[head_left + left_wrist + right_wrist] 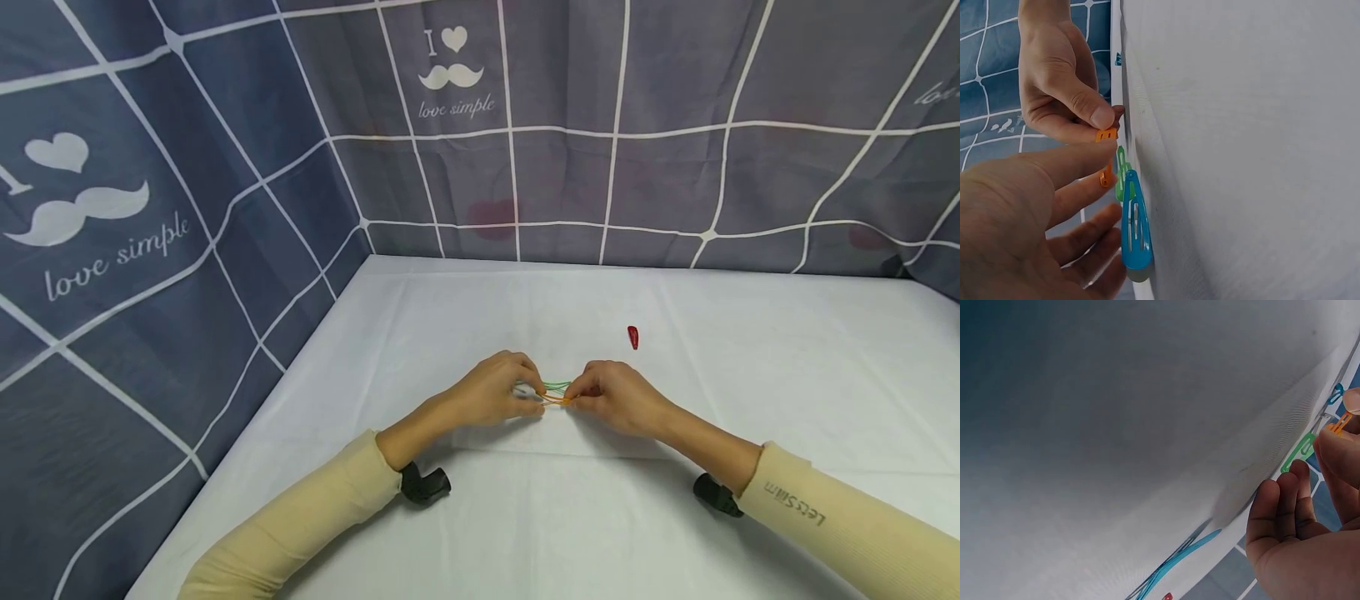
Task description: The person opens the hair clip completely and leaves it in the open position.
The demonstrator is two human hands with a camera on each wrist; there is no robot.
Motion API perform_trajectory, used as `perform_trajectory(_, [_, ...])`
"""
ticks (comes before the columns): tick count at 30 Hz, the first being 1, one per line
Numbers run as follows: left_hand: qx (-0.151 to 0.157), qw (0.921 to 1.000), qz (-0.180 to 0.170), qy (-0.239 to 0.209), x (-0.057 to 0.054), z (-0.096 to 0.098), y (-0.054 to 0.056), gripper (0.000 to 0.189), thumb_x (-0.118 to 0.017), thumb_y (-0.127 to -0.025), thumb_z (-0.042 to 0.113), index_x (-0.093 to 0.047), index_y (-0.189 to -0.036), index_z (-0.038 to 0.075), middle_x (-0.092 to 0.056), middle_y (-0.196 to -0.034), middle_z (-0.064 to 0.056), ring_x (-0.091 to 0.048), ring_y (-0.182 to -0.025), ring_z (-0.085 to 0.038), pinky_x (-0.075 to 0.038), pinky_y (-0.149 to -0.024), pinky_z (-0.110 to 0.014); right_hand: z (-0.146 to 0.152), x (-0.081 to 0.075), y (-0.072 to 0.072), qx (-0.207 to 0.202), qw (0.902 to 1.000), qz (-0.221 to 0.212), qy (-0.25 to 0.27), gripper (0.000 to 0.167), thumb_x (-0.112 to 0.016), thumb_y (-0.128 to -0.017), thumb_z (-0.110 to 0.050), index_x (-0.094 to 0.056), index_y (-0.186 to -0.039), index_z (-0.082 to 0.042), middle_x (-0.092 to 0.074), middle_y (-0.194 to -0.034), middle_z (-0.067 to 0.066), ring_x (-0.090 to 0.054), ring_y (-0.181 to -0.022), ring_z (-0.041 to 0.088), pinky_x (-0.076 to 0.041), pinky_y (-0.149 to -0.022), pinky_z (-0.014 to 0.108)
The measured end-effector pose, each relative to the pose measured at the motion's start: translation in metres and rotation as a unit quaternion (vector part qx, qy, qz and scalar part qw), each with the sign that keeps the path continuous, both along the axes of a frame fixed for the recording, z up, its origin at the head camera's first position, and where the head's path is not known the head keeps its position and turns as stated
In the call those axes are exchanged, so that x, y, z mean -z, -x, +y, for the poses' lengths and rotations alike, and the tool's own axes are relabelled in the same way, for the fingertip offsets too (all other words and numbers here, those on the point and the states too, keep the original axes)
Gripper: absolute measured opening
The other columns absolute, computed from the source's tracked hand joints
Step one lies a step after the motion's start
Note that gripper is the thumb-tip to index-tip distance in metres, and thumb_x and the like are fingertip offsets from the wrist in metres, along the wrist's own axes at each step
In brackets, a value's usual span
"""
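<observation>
Between the two hands is an orange snap hair clip [555,401], held at both ends. My left hand [498,387] pinches one end with thumb and index finger, the other fingers spread loosely. My right hand [617,395] pinches the opposite end by its fingertips. Just behind the orange clip is a green snap hair clip [1124,175]. A blue snap hair clip [1137,228] lies near my left hand's lower fingers, and another blue clip [1175,565] appears by my right hand. The far-side red hair clip [633,337] lies beyond my right hand.
A white cloth [480,517] covers the table. Dark checked curtains [562,183] stand behind and at the left. Black wrist cameras [426,485] sit under the cuffs of both sleeves.
</observation>
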State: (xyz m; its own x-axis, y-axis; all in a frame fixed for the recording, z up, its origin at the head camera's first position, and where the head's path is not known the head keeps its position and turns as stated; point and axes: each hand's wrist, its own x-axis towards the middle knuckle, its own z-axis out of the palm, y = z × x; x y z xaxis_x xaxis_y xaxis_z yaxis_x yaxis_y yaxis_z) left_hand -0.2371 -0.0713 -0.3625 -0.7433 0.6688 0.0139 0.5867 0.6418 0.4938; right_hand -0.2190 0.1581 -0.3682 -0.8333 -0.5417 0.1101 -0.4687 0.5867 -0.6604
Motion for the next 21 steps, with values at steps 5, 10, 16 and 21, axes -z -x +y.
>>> perform_trajectory(5, [0.004,1.0000,0.002,-0.007,0.000,-0.001,0.001,0.020,-0.079,-0.086,0.022,-0.076,-0.103,0.012,-0.063,-0.117,-0.001,-0.053,-0.113,-0.022,-0.042,-0.096,-0.036,-0.001,0.000,0.000,0.002,1.0000,-0.006,0.003,0.013,-0.074,-0.084,0.000,-0.079,-0.095,-0.006,-0.060,-0.080,-0.005,-0.054,-0.071,0.011,-0.046,-0.066,0.028])
perform_trajectory(10, [0.006,0.9999,0.001,-0.009,0.002,-0.004,0.003,0.021,-0.079,-0.086,0.024,-0.077,-0.104,0.013,-0.061,-0.122,-0.005,-0.052,-0.118,-0.024,-0.041,-0.099,-0.038,-0.001,0.001,0.001,0.003,1.0000,-0.006,-0.002,0.013,-0.074,-0.084,-0.001,-0.079,-0.095,-0.007,-0.059,-0.080,-0.005,-0.053,-0.071,0.011,-0.045,-0.065,0.028])
perform_trajectory(16, [0.004,0.9997,-0.017,-0.018,0.007,-0.005,0.006,0.020,-0.080,-0.085,0.022,-0.077,-0.104,0.014,-0.062,-0.121,-0.004,-0.053,-0.116,-0.022,-0.043,-0.097,-0.036,-0.002,0.002,0.001,0.001,0.9999,-0.003,-0.011,0.013,-0.073,-0.085,-0.001,-0.080,-0.093,-0.008,-0.059,-0.080,-0.005,-0.051,-0.070,0.011,-0.044,-0.064,0.027])
perform_trajectory(21, [0.001,0.9997,-0.022,-0.013,0.009,-0.005,0.007,0.018,-0.080,-0.085,0.021,-0.077,-0.102,0.016,-0.063,-0.119,-0.002,-0.054,-0.113,-0.020,-0.043,-0.095,-0.034,-0.004,0.002,0.001,0.000,0.9998,-0.003,-0.019,0.013,-0.073,-0.085,0.000,-0.080,-0.093,-0.008,-0.058,-0.079,-0.005,-0.051,-0.069,0.011,-0.043,-0.063,0.027])
